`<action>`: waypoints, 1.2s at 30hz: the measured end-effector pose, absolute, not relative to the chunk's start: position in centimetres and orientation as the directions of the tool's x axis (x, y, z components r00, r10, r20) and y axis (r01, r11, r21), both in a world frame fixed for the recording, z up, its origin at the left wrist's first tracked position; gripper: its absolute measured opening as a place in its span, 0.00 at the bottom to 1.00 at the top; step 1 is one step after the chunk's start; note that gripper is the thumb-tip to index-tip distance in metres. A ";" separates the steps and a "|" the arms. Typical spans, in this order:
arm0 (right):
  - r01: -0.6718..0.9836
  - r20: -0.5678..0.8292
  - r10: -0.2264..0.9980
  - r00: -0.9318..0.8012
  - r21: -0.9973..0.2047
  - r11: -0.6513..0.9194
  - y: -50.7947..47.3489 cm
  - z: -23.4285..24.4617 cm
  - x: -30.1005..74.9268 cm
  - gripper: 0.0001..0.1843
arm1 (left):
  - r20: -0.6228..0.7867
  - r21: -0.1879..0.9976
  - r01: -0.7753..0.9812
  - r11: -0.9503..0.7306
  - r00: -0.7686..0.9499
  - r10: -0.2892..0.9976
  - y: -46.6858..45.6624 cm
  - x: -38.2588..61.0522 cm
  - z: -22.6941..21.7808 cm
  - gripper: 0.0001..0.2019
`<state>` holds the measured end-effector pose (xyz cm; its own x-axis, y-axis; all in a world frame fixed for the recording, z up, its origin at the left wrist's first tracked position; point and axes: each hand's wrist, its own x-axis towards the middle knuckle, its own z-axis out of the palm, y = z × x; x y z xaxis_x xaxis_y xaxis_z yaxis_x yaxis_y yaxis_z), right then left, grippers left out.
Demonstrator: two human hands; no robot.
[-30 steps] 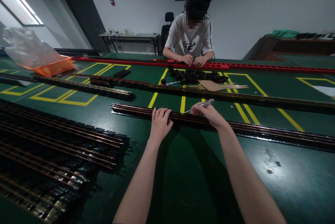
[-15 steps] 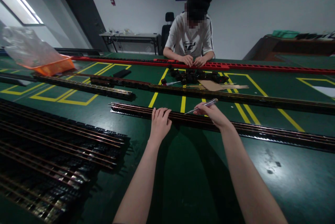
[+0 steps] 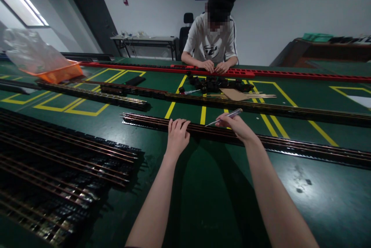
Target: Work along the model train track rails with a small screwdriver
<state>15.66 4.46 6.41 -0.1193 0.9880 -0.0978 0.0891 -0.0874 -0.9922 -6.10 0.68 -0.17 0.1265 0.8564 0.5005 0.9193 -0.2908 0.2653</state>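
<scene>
A long black rail with thin copper-coloured rods [image 3: 150, 121] runs across the green table in front of me. My left hand [image 3: 177, 136] lies over it, fingers curled across its far side and thumb at the near side, holding it. In my right hand [image 3: 234, 124] is a screwdriver [image 3: 236, 112] with a clear handle, gripped between thumb and fingers. Its thin shaft slants down to the left, and the tip is at the rods just right of my left hand. Whether the tip touches them I cannot tell.
Several similar railed strips [image 3: 72, 155] lie at the left. Another long rail [image 3: 261, 108] runs behind mine, near black parts [image 3: 214, 84] and a cardboard piece [image 3: 233, 94]. An orange basket [image 3: 58, 73] holds plastic bags. Opposite, a person [image 3: 213, 43] works at a red rail [image 3: 290, 75].
Hardly anything differs. The view has shifted very slightly; both my hands and the screwdriver keep their places on the rail.
</scene>
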 end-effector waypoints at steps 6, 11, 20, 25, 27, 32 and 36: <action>0.037 -0.088 0.986 -0.141 -0.996 -0.084 4.6 6.2 15.0 0.10 | 0.520 0.288 0.913 -0.290 0.105 0.847 0.9 -6.3 -0.4 0.19; 0.034 -0.083 0.985 -0.154 -0.996 -0.079 4.7 6.0 15.1 0.11 | 0.504 0.312 0.887 -0.341 0.150 0.851 1.3 -6.6 -0.7 0.21; 0.021 -0.099 0.982 -0.158 -0.995 -0.097 4.7 5.9 15.2 0.11 | 0.458 0.330 0.883 -0.334 0.159 0.875 1.0 -6.6 -0.3 0.19; 0.010 -0.094 0.983 -0.157 -0.996 -0.094 4.8 5.8 15.2 0.09 | 0.470 0.287 0.900 -0.327 0.165 0.867 1.0 -6.5 -0.4 0.20; 0.007 -0.089 0.983 -0.162 -0.996 -0.089 4.9 5.7 15.2 0.08 | 0.479 0.265 0.910 -0.320 0.164 0.862 1.0 -6.4 -0.5 0.20; 0.007 -0.068 0.982 -0.175 -0.998 -0.068 5.0 5.4 15.3 0.08 | 0.515 0.215 0.927 -0.307 0.160 0.842 1.0 -6.2 -0.5 0.18; 0.018 -0.067 0.984 -0.167 -0.998 -0.065 4.9 5.4 15.3 0.08 | 0.546 0.204 0.934 -0.295 0.141 0.826 1.0 -5.9 -0.6 0.17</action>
